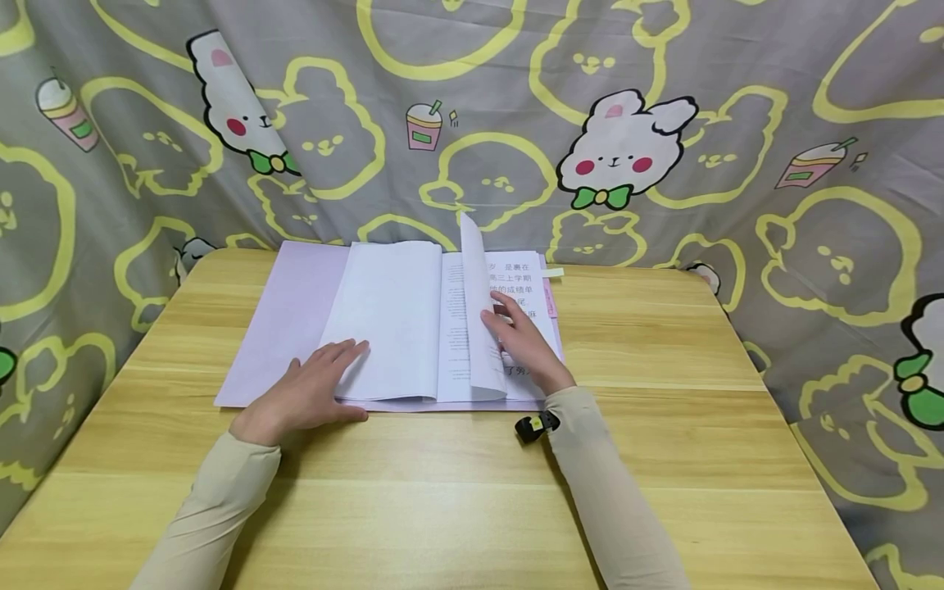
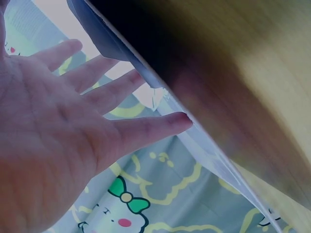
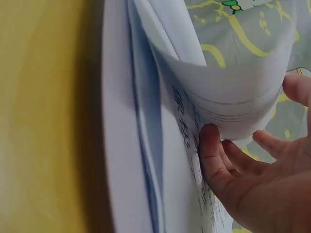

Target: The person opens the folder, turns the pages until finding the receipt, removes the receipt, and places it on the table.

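A purple-covered book or folder [image 1: 295, 311] lies spread on the table. White pages [image 1: 391, 319] are turned over on its left side, and large printed text [image 1: 512, 274] shows on its right. My left hand [image 1: 313, 385] is spread at the lower left of the pages, fingers straight over the sheet; in the left wrist view its thumb [image 2: 160, 128] reaches the purple edge. My right hand [image 1: 524, 340] holds a lifted page [image 1: 479, 328] between thumb and fingers. This page stands upright and, in the right wrist view, curves between the fingertips [image 3: 211, 138].
The wooden table [image 1: 413, 516] extends around the book on all sides. A patterned grey curtain [image 1: 487, 106] hangs behind and at both sides. Pale green and pink tabs [image 1: 551, 273] stick out at the book's right edge. A black band [image 1: 536, 426] sits on my right wrist.
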Demonstrator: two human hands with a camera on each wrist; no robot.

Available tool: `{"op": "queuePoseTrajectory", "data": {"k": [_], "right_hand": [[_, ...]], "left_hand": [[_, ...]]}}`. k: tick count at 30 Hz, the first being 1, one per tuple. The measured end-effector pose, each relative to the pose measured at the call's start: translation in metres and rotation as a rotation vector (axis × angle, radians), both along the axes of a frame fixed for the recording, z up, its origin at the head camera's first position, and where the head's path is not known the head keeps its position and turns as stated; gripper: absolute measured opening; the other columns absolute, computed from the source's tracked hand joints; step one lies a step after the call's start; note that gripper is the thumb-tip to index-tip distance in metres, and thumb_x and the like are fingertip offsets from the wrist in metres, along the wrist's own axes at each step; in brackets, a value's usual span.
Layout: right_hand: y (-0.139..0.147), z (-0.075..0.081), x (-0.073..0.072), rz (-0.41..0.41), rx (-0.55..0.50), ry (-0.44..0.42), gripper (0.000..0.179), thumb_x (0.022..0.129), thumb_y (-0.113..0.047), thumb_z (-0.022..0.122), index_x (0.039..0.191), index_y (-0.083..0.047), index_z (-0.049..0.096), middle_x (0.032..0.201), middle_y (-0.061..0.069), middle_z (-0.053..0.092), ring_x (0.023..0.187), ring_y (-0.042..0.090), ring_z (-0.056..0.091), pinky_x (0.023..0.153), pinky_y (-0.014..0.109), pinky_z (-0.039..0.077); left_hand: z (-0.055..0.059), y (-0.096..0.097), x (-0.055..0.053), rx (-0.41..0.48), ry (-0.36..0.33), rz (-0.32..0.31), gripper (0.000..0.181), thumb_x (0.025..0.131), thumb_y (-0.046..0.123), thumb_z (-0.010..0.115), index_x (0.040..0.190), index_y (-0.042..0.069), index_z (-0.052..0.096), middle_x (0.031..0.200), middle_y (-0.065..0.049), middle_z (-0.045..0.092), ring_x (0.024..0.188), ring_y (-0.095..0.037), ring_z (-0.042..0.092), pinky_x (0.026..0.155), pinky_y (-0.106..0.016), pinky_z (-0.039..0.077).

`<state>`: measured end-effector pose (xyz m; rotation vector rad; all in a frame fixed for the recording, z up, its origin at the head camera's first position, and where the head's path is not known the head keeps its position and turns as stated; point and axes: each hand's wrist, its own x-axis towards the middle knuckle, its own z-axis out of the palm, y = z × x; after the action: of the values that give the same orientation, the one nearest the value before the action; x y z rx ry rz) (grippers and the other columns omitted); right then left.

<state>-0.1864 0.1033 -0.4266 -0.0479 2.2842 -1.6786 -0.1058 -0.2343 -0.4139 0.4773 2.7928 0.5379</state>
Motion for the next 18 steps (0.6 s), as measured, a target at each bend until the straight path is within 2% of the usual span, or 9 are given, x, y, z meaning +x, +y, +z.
{"op": "queuePoseTrajectory", "data": {"k": [5,13,18], "right_hand": [[-0.006,-0.001,0.002,0.003,0.021,0.022,0.063,0.103,-0.052,0.054,0.160,-0.035,0.032,0.162,0.004,0.036,0.144,0.030,0.042,0.109,0.048,0.046],[-0.015,-0.004,0.007,0.014,0.043,0.057,0.066,0.100,-0.053,0.057,0.159,-0.035,0.033,0.162,0.004,0.037,0.142,0.032,0.044,0.116,0.053,0.035],[-0.021,-0.004,0.010,0.018,0.062,0.074,0.066,0.100,-0.053,0.059,0.158,-0.037,0.034,0.161,0.002,0.039,0.139,0.029,0.048,0.113,0.052,0.039]], "left_hand": [[0.000,0.000,0.000,0.005,0.000,0.007,0.106,0.079,0.046,0.087,0.162,0.014,0.028,0.165,-0.022,0.026,0.148,-0.049,0.028,0.103,-0.087,0.018],[0.001,0.000,0.000,0.008,-0.001,0.011,0.110,0.078,0.053,0.085,0.163,0.015,0.026,0.166,-0.022,0.025,0.148,-0.049,0.029,0.103,-0.087,0.019],[0.001,0.000,0.000,0.006,0.003,0.009,0.111,0.078,0.054,0.085,0.163,0.015,0.025,0.166,-0.022,0.025,0.148,-0.049,0.029,0.102,-0.087,0.019]]}}
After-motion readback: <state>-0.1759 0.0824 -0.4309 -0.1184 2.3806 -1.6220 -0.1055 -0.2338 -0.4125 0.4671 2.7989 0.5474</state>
